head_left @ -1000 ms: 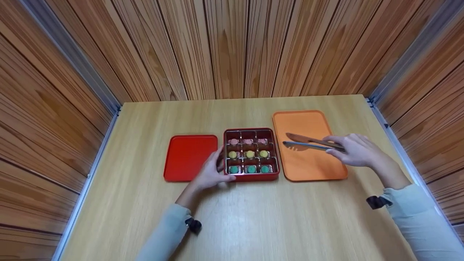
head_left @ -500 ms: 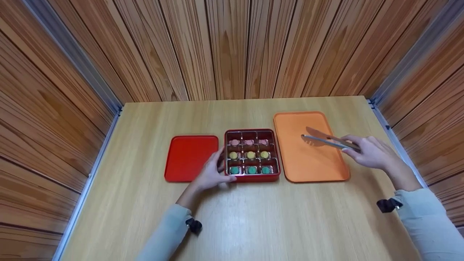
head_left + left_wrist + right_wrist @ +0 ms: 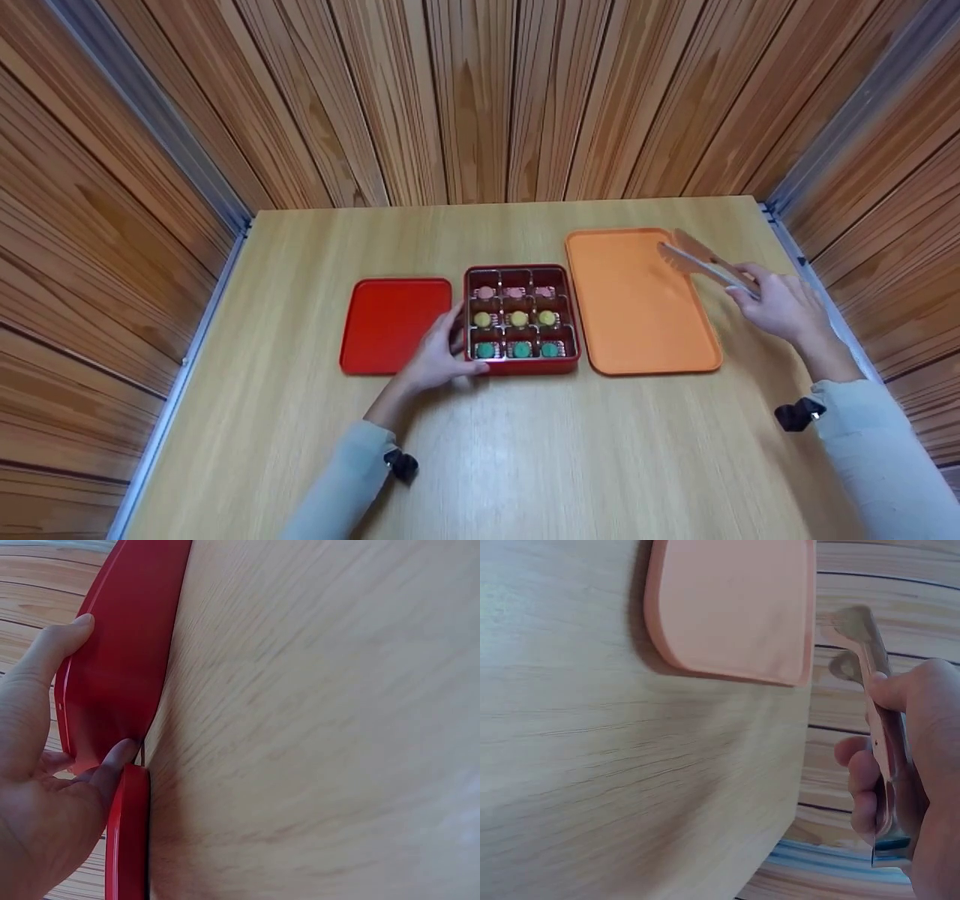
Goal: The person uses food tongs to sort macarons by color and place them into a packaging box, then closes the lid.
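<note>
A dark red divided box stands mid-table, holding small round pieces in a pink row, a yellow row and a green row. My left hand grips its near left corner, thumb on the front wall and fingers along the left side, as the left wrist view also shows. Metal tongs are held in my right hand, above the far right of the orange tray. The arms of the tongs stand slightly apart at the tips with nothing between them.
A flat red square lid or tray lies left of the box, partly behind my left hand. The orange tray sits close to the box's right side. Wood-panelled walls border the table at the back and sides.
The tongs in my right hand have moved right and away from me, from over the middle of the orange tray to its far right corner. My left hand stays on the box.
</note>
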`<state>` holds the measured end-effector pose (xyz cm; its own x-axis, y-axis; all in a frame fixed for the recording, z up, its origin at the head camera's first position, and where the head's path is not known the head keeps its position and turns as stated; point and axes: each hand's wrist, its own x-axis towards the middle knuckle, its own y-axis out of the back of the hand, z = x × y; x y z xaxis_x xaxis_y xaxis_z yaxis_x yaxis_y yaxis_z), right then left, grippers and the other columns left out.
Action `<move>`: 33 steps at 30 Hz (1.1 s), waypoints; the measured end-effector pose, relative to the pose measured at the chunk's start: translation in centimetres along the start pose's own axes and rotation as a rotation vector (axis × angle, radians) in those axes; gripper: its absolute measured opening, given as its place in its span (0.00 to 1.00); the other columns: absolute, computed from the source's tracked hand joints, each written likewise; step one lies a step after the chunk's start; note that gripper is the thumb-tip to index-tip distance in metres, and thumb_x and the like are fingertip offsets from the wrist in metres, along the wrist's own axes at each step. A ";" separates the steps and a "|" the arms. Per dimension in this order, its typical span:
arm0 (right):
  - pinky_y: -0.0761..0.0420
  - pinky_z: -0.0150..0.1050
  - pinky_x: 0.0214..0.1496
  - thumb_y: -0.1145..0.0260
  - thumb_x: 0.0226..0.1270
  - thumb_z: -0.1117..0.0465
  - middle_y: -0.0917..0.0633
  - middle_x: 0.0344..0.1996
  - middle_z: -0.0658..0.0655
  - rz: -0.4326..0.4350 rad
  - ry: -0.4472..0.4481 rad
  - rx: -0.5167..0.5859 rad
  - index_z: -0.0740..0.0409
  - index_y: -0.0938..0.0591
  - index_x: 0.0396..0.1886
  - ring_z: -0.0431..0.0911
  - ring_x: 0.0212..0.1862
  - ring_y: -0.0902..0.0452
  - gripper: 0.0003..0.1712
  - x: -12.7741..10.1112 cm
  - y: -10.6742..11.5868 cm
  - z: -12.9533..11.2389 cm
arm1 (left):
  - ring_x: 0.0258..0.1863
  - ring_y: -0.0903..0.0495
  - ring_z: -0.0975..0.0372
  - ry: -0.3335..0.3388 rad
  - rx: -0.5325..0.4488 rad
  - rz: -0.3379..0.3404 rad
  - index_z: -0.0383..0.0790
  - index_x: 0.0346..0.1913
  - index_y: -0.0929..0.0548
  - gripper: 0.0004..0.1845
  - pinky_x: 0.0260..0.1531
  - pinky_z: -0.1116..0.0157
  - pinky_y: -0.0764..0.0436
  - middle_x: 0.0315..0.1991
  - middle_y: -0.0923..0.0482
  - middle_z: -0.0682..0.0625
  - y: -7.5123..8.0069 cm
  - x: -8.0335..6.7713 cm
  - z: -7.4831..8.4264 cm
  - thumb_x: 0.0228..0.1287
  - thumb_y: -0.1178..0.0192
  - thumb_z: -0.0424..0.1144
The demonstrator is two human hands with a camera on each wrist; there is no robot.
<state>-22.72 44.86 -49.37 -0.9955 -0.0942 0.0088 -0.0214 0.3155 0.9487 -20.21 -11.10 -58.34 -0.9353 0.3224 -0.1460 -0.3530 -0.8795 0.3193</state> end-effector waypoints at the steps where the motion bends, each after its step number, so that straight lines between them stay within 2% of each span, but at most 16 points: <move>1: 0.35 0.38 0.20 0.36 0.87 0.47 0.27 0.19 0.52 0.007 -0.021 0.009 0.63 0.24 0.77 0.49 0.19 0.33 0.32 0.0 -0.1 0.2 | 0.90 0.40 0.44 0.003 0.007 0.000 0.54 0.94 0.48 0.66 0.90 0.42 0.33 0.88 0.40 0.41 0.0 0.0 0.0 0.61 0.13 0.46; 5: 0.34 0.41 0.22 0.39 0.88 0.46 0.28 0.18 0.53 0.044 -0.096 0.018 0.65 0.26 0.79 0.50 0.19 0.32 0.34 0.3 -0.7 0.9 | 0.91 0.42 0.44 0.002 0.019 -0.001 0.53 0.94 0.49 0.67 0.91 0.41 0.36 0.89 0.41 0.41 0.1 0.1 0.0 0.60 0.13 0.46; 9: 0.37 0.42 0.25 0.41 0.88 0.44 0.30 0.19 0.54 0.074 -0.146 0.014 0.65 0.26 0.79 0.50 0.20 0.34 0.36 0.7 -1.4 1.7 | 0.90 0.41 0.42 -0.020 -0.015 -0.008 0.50 0.94 0.50 0.68 0.90 0.42 0.34 0.88 0.41 0.39 0.1 0.1 -0.1 0.60 0.14 0.42; 12: 0.35 0.42 0.24 0.40 0.87 0.44 0.29 0.20 0.54 0.080 -0.184 0.037 0.66 0.26 0.78 0.51 0.21 0.34 0.36 0.9 -2.0 2.3 | 0.90 0.40 0.43 -0.021 -0.031 -0.014 0.50 0.94 0.50 0.68 0.89 0.43 0.32 0.88 0.40 0.39 0.1 0.2 -0.2 0.60 0.14 0.41; 15: 0.34 0.43 0.28 0.41 0.88 0.44 0.28 0.22 0.56 0.073 -0.225 0.065 0.68 0.27 0.79 0.52 0.23 0.31 0.37 1.0 -2.6 2.9 | 0.90 0.40 0.44 -0.008 -0.018 -0.015 0.54 0.94 0.50 0.67 0.88 0.44 0.30 0.88 0.40 0.41 0.0 0.2 -0.2 0.61 0.14 0.44; 18: 0.34 0.45 0.32 0.42 0.88 0.44 0.27 0.25 0.57 0.070 -0.255 0.083 0.68 0.27 0.80 0.53 0.26 0.31 0.37 1.1 -3.1 3.4 | 0.90 0.40 0.43 -0.014 -0.010 -0.008 0.52 0.94 0.50 0.68 0.89 0.43 0.33 0.88 0.41 0.39 0.0 0.2 -0.2 0.60 0.13 0.43; 22: 0.32 0.45 0.34 0.43 0.89 0.43 0.23 0.30 0.60 0.048 -0.278 0.109 0.69 0.28 0.80 0.56 0.31 0.27 0.38 1.1 -3.7 3.8 | 0.90 0.41 0.41 -0.028 -0.011 0.000 0.49 0.94 0.50 0.69 0.91 0.42 0.37 0.89 0.42 0.38 0.0 0.2 -0.2 0.59 0.13 0.41; 27: 0.31 0.45 0.38 0.46 0.90 0.40 0.20 0.43 0.69 -0.017 -0.296 0.143 0.73 0.32 0.81 0.62 0.43 0.22 0.42 1.1 -3.8 4.2 | 0.91 0.41 0.43 -0.011 -0.013 -0.006 0.50 0.94 0.49 0.68 0.91 0.43 0.35 0.89 0.41 0.39 0.0 0.1 -0.1 0.59 0.13 0.42; 33: 0.30 0.44 0.34 0.46 0.90 0.39 0.19 0.37 0.66 -0.056 -0.298 0.134 0.74 0.34 0.82 0.58 0.37 0.22 0.44 1.4 -3.8 4.4 | 0.91 0.41 0.43 -0.003 -0.017 -0.007 0.52 0.94 0.50 0.68 0.89 0.44 0.33 0.90 0.43 0.40 0.0 0.1 -0.1 0.60 0.13 0.42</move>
<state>-24.46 47.64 -54.30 -0.9752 0.1590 -0.1539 -0.0694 0.4407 0.8950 -20.27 -11.10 -58.47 -0.9328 0.3298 -0.1455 -0.3594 -0.8830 0.3019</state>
